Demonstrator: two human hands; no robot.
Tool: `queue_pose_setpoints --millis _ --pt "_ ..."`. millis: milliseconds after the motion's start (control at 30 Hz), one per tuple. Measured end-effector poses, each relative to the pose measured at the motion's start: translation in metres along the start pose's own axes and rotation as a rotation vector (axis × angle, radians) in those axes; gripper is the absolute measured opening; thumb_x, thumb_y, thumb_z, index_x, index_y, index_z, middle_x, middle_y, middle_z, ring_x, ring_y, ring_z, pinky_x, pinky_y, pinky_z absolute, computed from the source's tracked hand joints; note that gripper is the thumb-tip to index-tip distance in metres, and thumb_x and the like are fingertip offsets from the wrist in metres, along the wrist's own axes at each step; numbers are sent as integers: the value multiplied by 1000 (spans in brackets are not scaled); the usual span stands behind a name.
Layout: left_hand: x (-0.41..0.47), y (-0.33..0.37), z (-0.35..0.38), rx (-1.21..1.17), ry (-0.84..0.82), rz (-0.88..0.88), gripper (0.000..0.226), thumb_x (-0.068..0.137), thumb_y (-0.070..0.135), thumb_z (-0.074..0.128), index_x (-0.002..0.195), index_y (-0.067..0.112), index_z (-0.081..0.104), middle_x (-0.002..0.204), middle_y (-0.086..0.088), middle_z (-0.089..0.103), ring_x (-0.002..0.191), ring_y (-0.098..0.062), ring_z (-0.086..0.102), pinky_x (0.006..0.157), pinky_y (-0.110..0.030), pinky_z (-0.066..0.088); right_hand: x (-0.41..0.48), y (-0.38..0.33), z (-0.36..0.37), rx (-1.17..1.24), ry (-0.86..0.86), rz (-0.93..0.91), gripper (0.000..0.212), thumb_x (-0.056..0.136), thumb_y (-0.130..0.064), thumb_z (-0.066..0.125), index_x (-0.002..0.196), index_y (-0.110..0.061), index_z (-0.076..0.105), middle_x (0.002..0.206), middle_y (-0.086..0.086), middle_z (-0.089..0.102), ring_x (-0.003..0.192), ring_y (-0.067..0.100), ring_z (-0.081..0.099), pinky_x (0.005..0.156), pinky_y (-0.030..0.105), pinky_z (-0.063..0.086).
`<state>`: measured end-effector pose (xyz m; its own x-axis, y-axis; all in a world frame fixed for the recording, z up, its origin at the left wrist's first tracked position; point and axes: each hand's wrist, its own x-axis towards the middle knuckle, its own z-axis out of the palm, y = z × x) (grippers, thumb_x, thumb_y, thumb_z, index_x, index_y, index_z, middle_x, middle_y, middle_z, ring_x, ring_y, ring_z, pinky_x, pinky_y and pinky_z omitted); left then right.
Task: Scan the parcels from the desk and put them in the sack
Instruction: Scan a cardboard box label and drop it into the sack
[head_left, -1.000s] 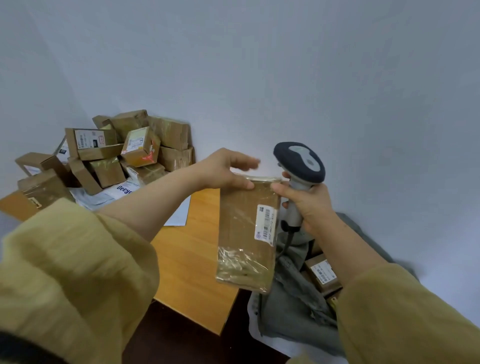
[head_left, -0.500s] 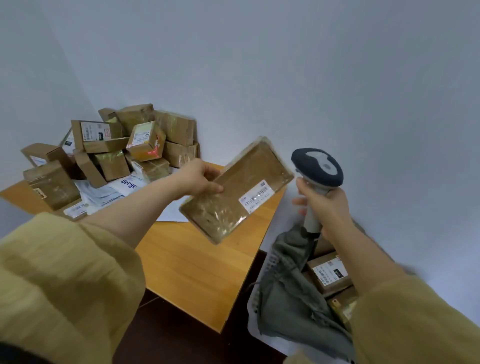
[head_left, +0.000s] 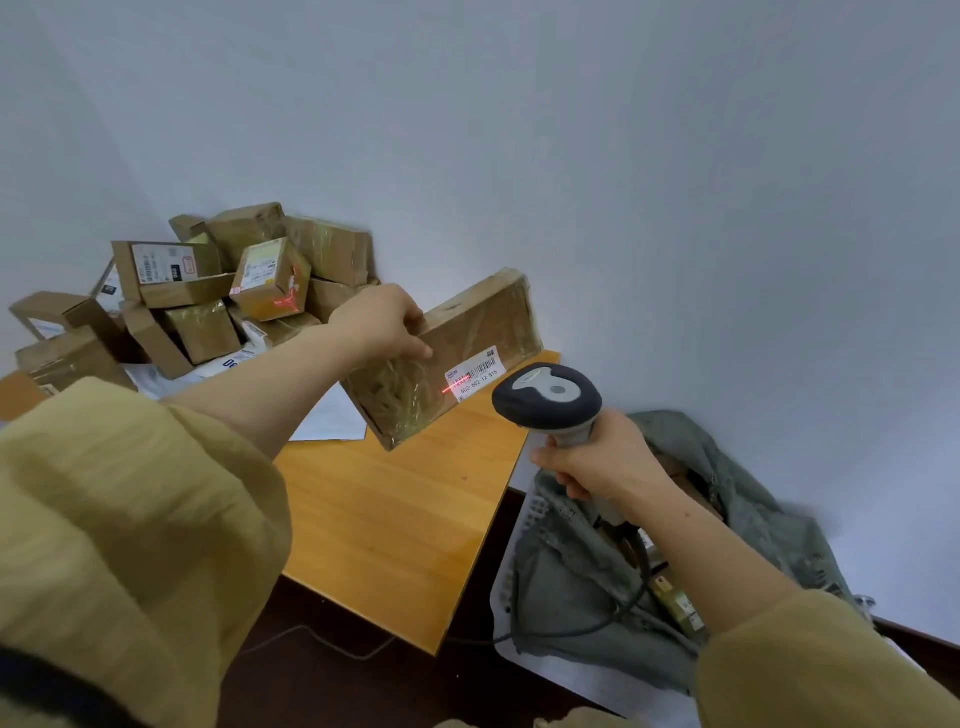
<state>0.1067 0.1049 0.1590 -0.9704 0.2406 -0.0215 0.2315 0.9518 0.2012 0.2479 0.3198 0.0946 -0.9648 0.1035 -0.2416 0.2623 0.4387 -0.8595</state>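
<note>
Our left sleeve (head_left: 130, 545): mustard-yellow cloth that fills the lower left of our view, with the bare forearm reaching out from it over the desk.
Parcel pile (head_left: 223, 301): we see a heap of brown taped boxes stacked against the wall at the far left corner of the desk, several showing white labels.
White sheets (head_left: 332, 421): flat on the desk just in front of the pile, partly under our forearm.
Desk (head_left: 395, 519): orange wood, with its near right corner pointing toward us.
Left hand (head_left: 379, 322): we grip the held parcel by its left end, fingers curled over the upper edge and thumb on the face.
Held parcel (head_left: 483, 322): a long flat brown box in clear wrap, raised above the far right edge of the desk and tilted with its right end higher.
Label (head_left: 474, 373): white with a barcode, on the lower right of the parcel's face; a red line of light lies across its left end.
Scanner (head_left: 548, 397): its dark, grey-topped head sits just right of the label and faces it.
Right hand (head_left: 597, 462): we wrap it round the scanner's handle.
Cable (head_left: 623, 618): it runs down from the handle across the sack.
Sack (head_left: 753, 499): grey-green cloth, open, off the right edge of the desk, with boxes (head_left: 675, 603) inside.
Basket (head_left: 582, 675): white, holding the sack.
</note>
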Motion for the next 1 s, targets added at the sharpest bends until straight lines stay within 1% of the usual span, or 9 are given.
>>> queue_pose_setpoints --millis 167,367,533,667,800,900,1000 --pt "1 1 -1 -49 4 -26 55 79 33 76 126 9 61 116 -7 66 104 -23 62 90 -35 50 -4 0 1 -8 -2 -3 13 81 -13 71 75 -8 61 61 6 60 43 9 51 51 22 49" --pt "3 -3 1 -46 -9 -50 53 78 34 77 122 9 63 111 -6 67 99 -22 63 90 -38 52 -5 0 1 26 22 -1 12 80 -9 71 74 -7 61 60 6 57 38 5 48 46 18 46" --pt "5 -4 3 -49 -11 -68 53 77 34 77 122 9 63 111 -7 67 100 -23 63 89 -38 52 -4 1 0 -44 10 -13 11 81 -13 71 77 -6 62 62 6 60 42 8 51 49 20 49" --pt "6 -2 5 -57 -5 -63 54 79 31 76 125 7 61 115 -8 66 103 -24 62 90 -35 50 -2 2 -1 -41 13 -11 11 82 -13 71 78 -6 62 64 6 60 45 10 53 53 22 51" --pt "7 0 6 -57 -16 -62 49 80 31 75 121 7 64 110 -8 68 98 -24 63 86 -34 51 -1 4 -2 -30 0 -9 12 82 -12 71 76 -9 60 63 5 59 42 7 51 47 17 48" --pt "8 3 8 -60 -24 -58 46 81 30 74 119 6 65 110 -10 68 98 -25 64 82 -32 49 0 6 -3 -29 -11 -8 14 83 -12 69 75 -10 59 63 4 58 41 5 49 45 15 45" --pt "9 6 10 -65 -35 -55 47 80 31 75 119 6 64 110 -9 68 99 -25 63 88 -35 51 2 9 -4 -10 -20 -2 15 84 -11 69 74 -11 57 64 4 57 43 5 48 43 13 44"
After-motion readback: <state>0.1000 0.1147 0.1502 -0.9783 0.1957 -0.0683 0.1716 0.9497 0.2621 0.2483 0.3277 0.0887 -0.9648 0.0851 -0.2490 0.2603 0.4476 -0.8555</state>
